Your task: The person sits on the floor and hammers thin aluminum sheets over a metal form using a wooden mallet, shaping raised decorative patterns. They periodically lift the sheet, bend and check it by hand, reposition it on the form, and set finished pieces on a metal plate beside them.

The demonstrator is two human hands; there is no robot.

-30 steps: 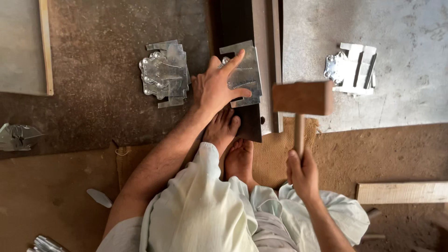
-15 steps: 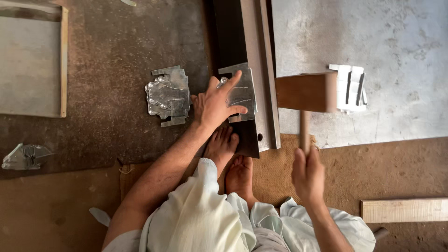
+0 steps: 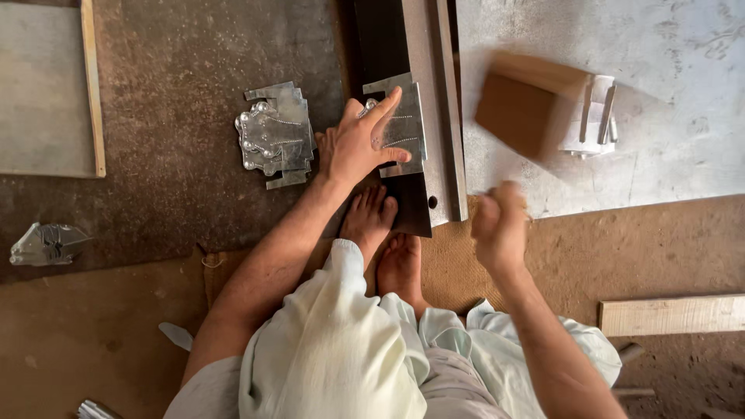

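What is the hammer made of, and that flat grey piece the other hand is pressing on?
The blurred brown block-headed mallet in the right hand looks like plain unpainted wood: warm brown, matte, square-edged. The flat grey stamped plate under the left hand looks like thin sheet metal, perhaps aluminium or tin: dull silver sheen, with lines of punched dots.

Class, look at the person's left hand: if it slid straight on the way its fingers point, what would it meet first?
The left hand points along the metal sheet it presses; beyond that, probably the grey steel bar.
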